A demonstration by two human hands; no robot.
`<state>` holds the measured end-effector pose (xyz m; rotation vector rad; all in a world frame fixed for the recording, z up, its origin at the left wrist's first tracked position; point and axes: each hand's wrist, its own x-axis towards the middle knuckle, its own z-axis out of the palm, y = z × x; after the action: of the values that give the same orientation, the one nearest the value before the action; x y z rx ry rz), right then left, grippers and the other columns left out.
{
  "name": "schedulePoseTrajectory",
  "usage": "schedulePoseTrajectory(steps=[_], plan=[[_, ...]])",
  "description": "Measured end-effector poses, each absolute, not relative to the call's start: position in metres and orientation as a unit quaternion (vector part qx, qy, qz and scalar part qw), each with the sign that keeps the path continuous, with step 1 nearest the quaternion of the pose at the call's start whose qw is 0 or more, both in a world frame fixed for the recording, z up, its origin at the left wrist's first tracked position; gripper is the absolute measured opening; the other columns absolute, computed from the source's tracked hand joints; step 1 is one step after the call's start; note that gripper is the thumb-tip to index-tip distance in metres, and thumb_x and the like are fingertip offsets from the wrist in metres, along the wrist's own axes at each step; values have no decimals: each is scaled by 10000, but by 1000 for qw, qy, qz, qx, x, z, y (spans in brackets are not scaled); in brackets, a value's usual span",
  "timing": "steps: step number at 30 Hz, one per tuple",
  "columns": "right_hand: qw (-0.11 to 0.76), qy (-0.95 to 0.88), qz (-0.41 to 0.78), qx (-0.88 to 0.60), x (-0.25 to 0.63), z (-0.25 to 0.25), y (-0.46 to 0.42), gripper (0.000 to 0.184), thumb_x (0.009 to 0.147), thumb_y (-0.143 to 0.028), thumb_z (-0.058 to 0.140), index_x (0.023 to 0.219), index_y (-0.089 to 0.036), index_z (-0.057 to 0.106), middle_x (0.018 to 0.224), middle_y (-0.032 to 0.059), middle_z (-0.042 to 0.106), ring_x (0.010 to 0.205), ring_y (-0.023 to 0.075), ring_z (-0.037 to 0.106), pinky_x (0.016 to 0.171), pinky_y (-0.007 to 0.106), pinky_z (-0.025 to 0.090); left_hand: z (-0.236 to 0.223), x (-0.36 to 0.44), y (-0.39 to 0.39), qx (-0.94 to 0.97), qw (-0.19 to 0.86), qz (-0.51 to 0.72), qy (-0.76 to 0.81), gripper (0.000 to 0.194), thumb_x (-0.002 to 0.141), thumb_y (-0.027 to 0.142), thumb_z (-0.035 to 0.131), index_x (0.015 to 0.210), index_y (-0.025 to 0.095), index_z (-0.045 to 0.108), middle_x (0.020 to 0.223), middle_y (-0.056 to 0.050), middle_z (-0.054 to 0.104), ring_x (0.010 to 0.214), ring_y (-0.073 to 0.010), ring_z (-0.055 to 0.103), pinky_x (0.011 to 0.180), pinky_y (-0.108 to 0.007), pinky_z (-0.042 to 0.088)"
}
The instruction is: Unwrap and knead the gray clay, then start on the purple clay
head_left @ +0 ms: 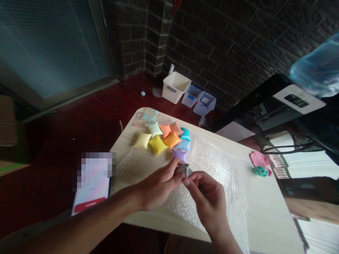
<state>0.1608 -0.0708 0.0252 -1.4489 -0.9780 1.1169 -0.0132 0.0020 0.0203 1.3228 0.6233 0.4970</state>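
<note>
Both my hands meet over the bubble wrap point(219, 165) on the table. Between them is a small grey packet point(186, 170), soft-looking and shiny, like the coloured ones beyond it. My left hand point(161, 183) grips its left side, thumb in front. My right hand point(209, 195) pinches its right edge between thumb and fingers. Just beyond my fingertips lies a purple packet point(180, 155). Several more pillow-shaped packets cluster behind it, among them a yellow packet point(158, 144), an orange packet point(172, 140), a blue packet point(183, 144) and a pale green packet point(153, 129).
A clear bag with teal bits point(149, 115) lies at the table's far corner. Pink material point(259, 158) and a green lump point(261, 171) sit at the right edge. A phone point(92, 190) stands left. On the floor are a white basket point(173, 92) and two clear bins.
</note>
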Motion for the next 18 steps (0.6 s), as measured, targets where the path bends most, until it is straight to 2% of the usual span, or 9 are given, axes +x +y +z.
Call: schedulePoseTrajectory(steps=[3,6,9,11,14,18], plan=[[516,-376,535,-554,168,24,-70,302,830,-425,889,724,-207,710,576,-43,486,535,103,325,511,269,258,24,-12,1,576,742,220,265,276,1077,474,495,1174,220,538,1063,-21,554,998,-206,498,904,-353,380],[560,-314,605,-472,170,25,-69,358,821,-472,882,702,-232,645,546,-81,356,490,94,237,474,257,231,27,-10,1,513,796,206,247,306,1022,490,596,1144,213,550,998,-9,526,864,-171,481,795,-327,392],[595,-286,597,-455,169,26,-66,377,855,-484,850,701,-239,607,536,-109,238,471,89,165,449,246,216,24,-9,2,441,847,197,222,369,935,513,718,1045,194,569,940,-7,531,759,-141,478,690,-306,393],[599,-299,554,-496,170,25,-65,317,871,-466,845,767,-232,658,541,-102,299,478,86,214,464,242,237,19,-9,2,427,853,202,223,396,902,513,761,1010,179,579,933,-21,558,761,-145,518,682,-309,431],[559,-366,471,-576,176,21,-64,293,828,-446,894,853,-215,717,585,-60,485,518,94,356,500,249,291,14,-8,2,448,831,216,250,416,910,517,751,1052,153,606,988,-58,612,773,-159,563,682,-328,499],[514,-433,367,-643,179,17,-66,298,744,-398,960,746,-205,734,629,-10,598,578,128,456,545,288,355,11,-6,0,484,790,255,277,381,943,466,728,1089,127,633,1008,-71,648,753,-145,586,683,-316,521]])
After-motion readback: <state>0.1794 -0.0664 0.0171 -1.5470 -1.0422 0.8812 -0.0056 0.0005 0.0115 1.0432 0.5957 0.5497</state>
